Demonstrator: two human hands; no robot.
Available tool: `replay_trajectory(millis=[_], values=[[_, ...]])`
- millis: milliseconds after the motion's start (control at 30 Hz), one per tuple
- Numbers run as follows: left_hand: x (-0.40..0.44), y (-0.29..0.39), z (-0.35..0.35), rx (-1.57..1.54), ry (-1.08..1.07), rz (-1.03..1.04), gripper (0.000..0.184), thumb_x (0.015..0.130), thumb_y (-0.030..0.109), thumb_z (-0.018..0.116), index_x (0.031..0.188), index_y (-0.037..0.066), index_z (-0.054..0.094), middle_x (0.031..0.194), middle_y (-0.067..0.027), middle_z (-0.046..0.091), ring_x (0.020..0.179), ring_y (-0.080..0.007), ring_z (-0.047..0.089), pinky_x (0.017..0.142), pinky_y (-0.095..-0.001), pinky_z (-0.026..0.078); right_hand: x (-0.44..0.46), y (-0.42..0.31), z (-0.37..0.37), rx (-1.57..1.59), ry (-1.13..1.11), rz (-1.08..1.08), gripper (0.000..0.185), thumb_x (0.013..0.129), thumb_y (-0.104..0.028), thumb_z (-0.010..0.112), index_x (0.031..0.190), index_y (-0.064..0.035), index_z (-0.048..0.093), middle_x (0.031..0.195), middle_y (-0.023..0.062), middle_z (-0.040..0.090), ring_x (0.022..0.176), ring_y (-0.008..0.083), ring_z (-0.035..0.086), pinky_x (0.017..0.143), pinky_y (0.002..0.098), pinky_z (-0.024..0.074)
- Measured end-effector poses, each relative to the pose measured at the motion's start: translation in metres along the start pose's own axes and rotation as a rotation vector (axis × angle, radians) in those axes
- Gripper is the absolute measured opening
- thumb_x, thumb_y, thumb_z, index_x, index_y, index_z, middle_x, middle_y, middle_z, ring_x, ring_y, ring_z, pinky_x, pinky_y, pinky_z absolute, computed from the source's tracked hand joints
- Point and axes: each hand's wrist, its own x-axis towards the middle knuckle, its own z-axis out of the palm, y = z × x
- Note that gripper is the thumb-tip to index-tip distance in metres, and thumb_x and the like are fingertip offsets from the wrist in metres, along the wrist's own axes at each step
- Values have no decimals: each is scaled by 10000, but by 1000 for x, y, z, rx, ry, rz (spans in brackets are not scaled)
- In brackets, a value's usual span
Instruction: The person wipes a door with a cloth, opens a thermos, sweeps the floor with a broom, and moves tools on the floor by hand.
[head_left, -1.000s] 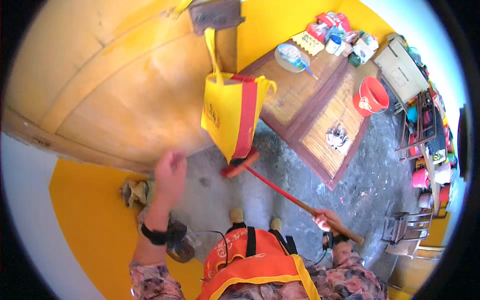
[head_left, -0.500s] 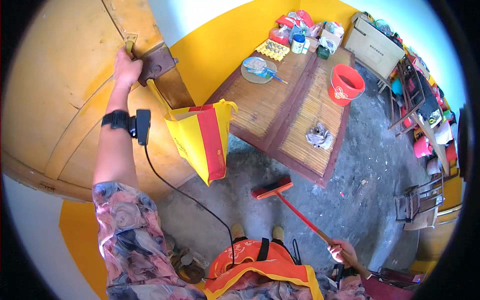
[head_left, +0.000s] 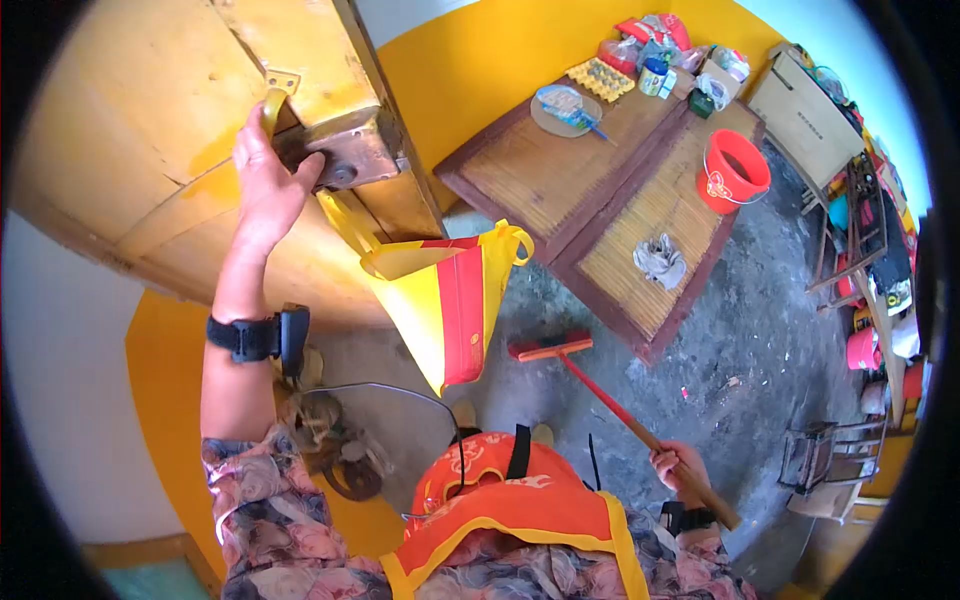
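My left hand [head_left: 268, 185] is at the yellow door handle [head_left: 271, 112], its fingers hooked against it and its thumb stretched onto the brown metal door lock [head_left: 345, 150]. Their tips are partly hidden. Below the lock hangs a yellow and red bag [head_left: 462, 315], its mouth partly open. My right hand [head_left: 678, 466] is wrapped round the wooden lower part of the handle of a red broom [head_left: 612, 402]. The broom's head [head_left: 550, 346] rests on the grey floor, just beyond my feet.
A bamboo-topped table [head_left: 530, 205] carries a red bucket [head_left: 735, 170], a crumpled cloth [head_left: 660, 262], an egg tray [head_left: 600, 78] and several bags. A wooden chair [head_left: 830, 455] stands right. Clutter [head_left: 340, 445] lies by the left wall.
The door, lock and bag appear farther right and larger in view. My left thumb has spread from the handle onto the lock. The broom head has turned slightly; my right hand keeps its hold.
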Motion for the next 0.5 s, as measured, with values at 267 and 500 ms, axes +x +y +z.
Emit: replay_trajectory(millis=[267,500], values=[[-150,46,-69,-256,31,-363,937,709,112,657,1351,140,-24,1338,-230,107,1209,-336,256,983,-434,260,-10,-16,25,-173,150,63,194,832,-102,456,818,89,426,582,24,442,442,58,439,373,175,406],[-248,58,-123,-777,-34,-575,1049,668,157,717,1343,212,-84,1339,-137,238,1208,-238,291,971,-394,309,-10,-17,36,-314,188,103,187,821,-94,457,826,86,405,602,42,449,472,73,472,388,173,429]])
